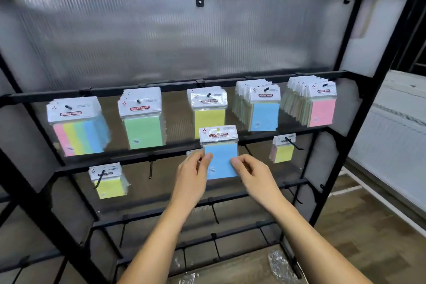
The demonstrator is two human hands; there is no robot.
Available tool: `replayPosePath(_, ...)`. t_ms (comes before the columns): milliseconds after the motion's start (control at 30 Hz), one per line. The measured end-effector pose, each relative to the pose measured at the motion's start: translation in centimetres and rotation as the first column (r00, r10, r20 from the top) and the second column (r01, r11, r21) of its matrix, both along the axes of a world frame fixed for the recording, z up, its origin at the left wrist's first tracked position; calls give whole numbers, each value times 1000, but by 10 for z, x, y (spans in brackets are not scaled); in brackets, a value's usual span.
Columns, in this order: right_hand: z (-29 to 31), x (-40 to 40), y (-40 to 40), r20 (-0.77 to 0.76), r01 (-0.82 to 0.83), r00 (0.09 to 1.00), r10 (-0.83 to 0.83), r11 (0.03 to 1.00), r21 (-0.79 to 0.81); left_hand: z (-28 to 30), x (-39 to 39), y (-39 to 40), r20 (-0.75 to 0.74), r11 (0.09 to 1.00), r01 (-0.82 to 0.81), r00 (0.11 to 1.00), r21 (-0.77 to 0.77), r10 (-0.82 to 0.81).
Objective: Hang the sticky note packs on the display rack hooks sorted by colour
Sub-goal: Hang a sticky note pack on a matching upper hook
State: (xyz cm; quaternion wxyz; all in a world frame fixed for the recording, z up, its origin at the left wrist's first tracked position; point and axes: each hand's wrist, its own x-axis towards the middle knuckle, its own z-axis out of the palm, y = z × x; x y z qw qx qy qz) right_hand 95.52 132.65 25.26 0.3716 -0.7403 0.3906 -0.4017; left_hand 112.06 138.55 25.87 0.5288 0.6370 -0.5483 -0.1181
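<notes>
At centre frame, the left hand and right hand each pinch a side edge of a blue sticky note pack, their grip closed on it before the display rack. Fingers cover its lower corners; a white pack behind the left hand is mostly hidden. Header print is blurred.

— What can't you make out?

— The small print on the blue sticky note pack is too blurred to read, and the left hand and right hand cover its lower corners.

— Anything behind it?

— A white pack header peeks out by the left thumb; its colour is hidden. The bottom edge cuts off both forearms and the clear wrapper on the floor.
</notes>
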Motion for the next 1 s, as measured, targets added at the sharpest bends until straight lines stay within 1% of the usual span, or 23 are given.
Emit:
replayPosePath(100, 8, -21, -14, 29, 33, 999, -32, 998, -52, 6, -23, -19, -26, 1000, 9, 1000, 0, -9)
replayPosePath(133, 11, -28, -19, 32, 41, 999, -39, 997, -62, 8, -30, -24, -12, 1000, 4, 1000, 0, -4)
replayPosePath(267, 16, -53, -35, 59, 45, 997, -41, 996, -72, 14, -58, -36, 122, 999, -41, 992, 3, 40)
replayPosePath(367, 20, -66, -48, 92, 71, 994, -63, 994, -83, 18, -75, -44, 245, 996, -85, 967, 25, 76)
replayPosePath(433, 25, -73, -58, 106, 100, 990, -90, 991, -93, 19, -82, -47, 279, 992, -123, 953, 11, 115)
replayPosePath(500, 32, -79, -69, 127, 114, 987, -102, 989, -90, 18, -87, -48, 280, 987, -159, 949, 19, 148)
replayPosePath(600, 49, -85, -83, 154, 116, 983, -99, 988, -105, 13, -94, -45, 257, 977, -202, 950, 74, 177)
replayPosePath(733, 69, -83, -96, 109, 129, 987, -115, 983, -131, 13, -101, -44, 277, 972, -210, 945, 104, 174)
replayPosePath(833, 71, -82, -104, 88, 134, 988, -124, 985, -109, 12, -101, -44, 291, 971, -213, 941, 112, 173)
replayPosePath(1000, 67, -82, -108, 97, 129, 988, -122, 989, -66, 10, -97, -49, 276, 976, -196, 947, 98, 162)
